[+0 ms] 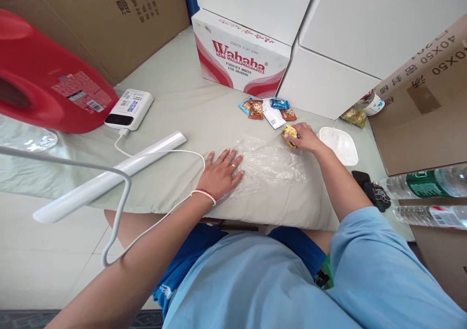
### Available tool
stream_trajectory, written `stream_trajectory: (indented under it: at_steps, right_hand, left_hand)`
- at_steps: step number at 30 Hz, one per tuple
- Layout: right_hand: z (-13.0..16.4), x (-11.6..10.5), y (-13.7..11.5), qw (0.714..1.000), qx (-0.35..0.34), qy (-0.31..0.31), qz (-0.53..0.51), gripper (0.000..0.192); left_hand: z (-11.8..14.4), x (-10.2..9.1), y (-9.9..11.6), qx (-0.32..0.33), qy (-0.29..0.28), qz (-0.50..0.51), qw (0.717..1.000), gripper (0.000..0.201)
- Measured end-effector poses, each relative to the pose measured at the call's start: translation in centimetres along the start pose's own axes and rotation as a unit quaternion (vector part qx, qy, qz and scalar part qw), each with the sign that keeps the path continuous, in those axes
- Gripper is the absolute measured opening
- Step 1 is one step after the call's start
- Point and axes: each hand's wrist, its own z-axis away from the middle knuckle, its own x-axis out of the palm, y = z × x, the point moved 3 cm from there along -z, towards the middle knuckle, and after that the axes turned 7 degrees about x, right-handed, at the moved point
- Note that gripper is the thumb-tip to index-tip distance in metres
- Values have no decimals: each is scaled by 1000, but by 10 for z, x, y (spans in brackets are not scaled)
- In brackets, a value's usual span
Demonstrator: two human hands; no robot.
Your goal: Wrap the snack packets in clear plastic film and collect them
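The left hand (222, 172) lies flat, palm down, on the left edge of a clear crumpled plastic bag (272, 166) that is spread on the pale green cloth-covered surface (175, 100). Its fingers are spread a little and pressed on the film; they hold nothing. A ring and a white bead bracelet are on this hand.

The right hand (305, 137) is at the far right corner of the same bag, and its fingers are closed around a small yellow wrapped snack (290, 135). The snack sticks out to the left of the fingertips, toward the middle of the bag, so it lies just at the bag's upper right edge. I cannot tell if it rests on the film or is lifted above it. The long side of the bag runs from left to right between the two hands, and the right hand is clearly the nearer one to the snack. The right forearm comes in diagonally from the lower right, the left forearm from the lower left.

Just behind the snack lies a small heap of blue and brown snack packets (268, 109), in front of a red and white Wahaha carton (241, 56). A white plastic lid (339, 144) lies just to the right of the right hand.
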Motion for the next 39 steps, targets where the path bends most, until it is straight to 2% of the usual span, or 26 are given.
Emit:
stream_trajectory:
  at_steps: [3, 5, 7, 9, 11, 13, 15, 16, 19, 21, 23, 24, 25, 27, 30, 31, 33, 35, 37, 39]
  right_hand:
    - [9, 2, 1, 999, -2, -19, 28, 75]
    - [13, -1, 6, 999, 6, -42, 30, 71]
    - [16, -8, 11, 999, 35, -32, 11, 58]
    - [18, -17, 13, 994, 91, 20, -49, 50]
    - [24, -25, 6, 977, 127, 73, -155, 50]
    - [34, -29, -16, 956, 95, 66, -270, 53]
    - [48, -28, -47, 945, 9, -22, -326, 52]
    - [57, -26, -63, 944, -34, -79, -320, 50]
    - [88, -17, -91, 936, -122, -243, -222, 43]
    - [110, -13, -93, 905, -157, -350, -184, 42]
    - [130, -15, -84, 859, -178, -441, -188, 48]
    - [137, -17, -79, 845, -180, -465, -194, 51]
    - [141, -20, -73, 842, -174, -470, -200, 52]
    - [141, -24, -66, 868, -140, -427, -211, 52]
    - [128, -19, -68, 918, -75, -307, -239, 53]
    - [123, -14, -72, 923, -64, -285, -250, 54]
    - [115, -1, -80, 925, -60, -281, -248, 52]
    - [109, 11, -85, 944, -62, -267, -184, 48]
    - [107, 15, -87, 977, -63, -182, -93, 48]
    - [111, 13, -89, 992, -83, -89, -38, 52]
  left_hand:
    - [0, 0, 0, 0, 0, 4, 1000, 58]
    - [0, 0, 0, -2, -2, 6, 1000, 58]
    - [0, 0, 0, -4, -3, 7, 1000, 59]
    - [0, 0, 0, -4, -4, 8, 1000, 61]
    - [0, 0, 0, -1, -6, 8, 1000, 63]
    - [0, 0, 0, 2, -6, 7, 1000, 64]
    - [1, 0, 0, 4, -4, 5, 1000, 65]
    - [1, 1, 0, 5, -2, 4, 1000, 67]
    - [1, 3, 1, 5, 0, 6, 1000, 71]
    - [0, 4, 1, 1, -1, 8, 1000, 71]
    - [0, 4, 2, 0, -2, 12, 1000, 71]
    - [0, 4, 2, 0, -2, 15, 1000, 72]
    - [-1, 4, 1, 1, -3, 18, 1000, 72]
    - [-1, 3, 1, 2, -2, 23, 1000, 71]
    - [0, 3, 0, 3, 0, 22, 1000, 71]
    - [0, 3, 0, 3, -1, 21, 1000, 71]
    - [0, 3, 1, 2, -2, 17, 1000, 72]
    - [0, 3, 1, 0, -2, 15, 1000, 71]
    - [0, 2, 2, -1, 0, 16, 1000, 70]
    - [0, 2, 2, 0, 0, 18, 1000, 70]
